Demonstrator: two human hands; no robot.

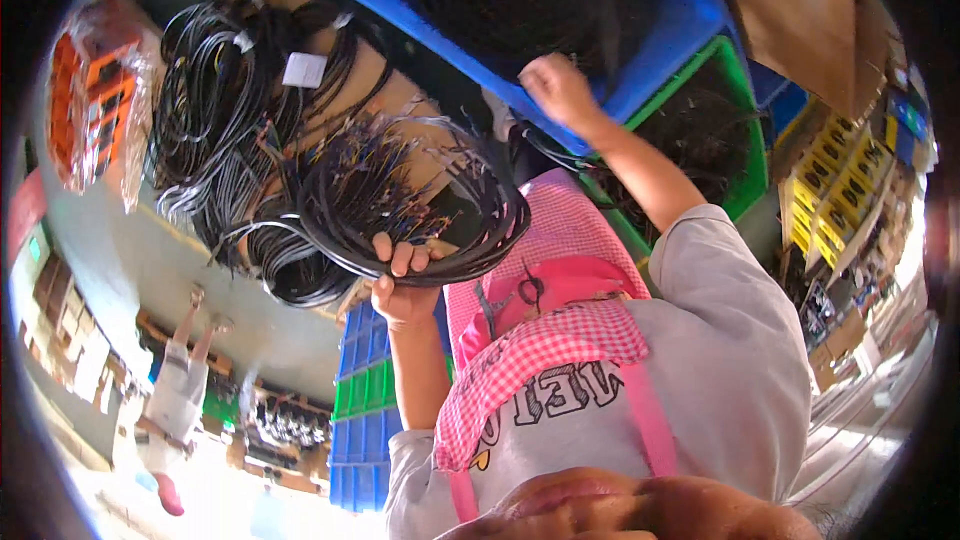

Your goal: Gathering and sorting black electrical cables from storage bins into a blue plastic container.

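Observation:
A thick coil of black cables (490, 230) is in my left hand (408, 285), with the fingers wrapped over its near edge. Many thin coloured wire ends (375, 175) show within and behind this coil. My right hand (560, 90) is over the near rim of a blue crate (455, 58), its fingers curled in. Whether anything is between those fingers I cannot make out. Dark coiled cable (530, 0) fills that crate. Beyond the held coil, more bundles of black cable (215, 90) lie on brown cardboard (340, 90), with a white label (304, 70) on one.
A green crate (745, 130) with dark cable stands beside the blue one. Yellow bins (830, 180) are at the right, an orange crate (100, 105) at the far left. Stacked blue and green crates (362, 390) stand behind my left arm. Another person (180, 390) is at lower left.

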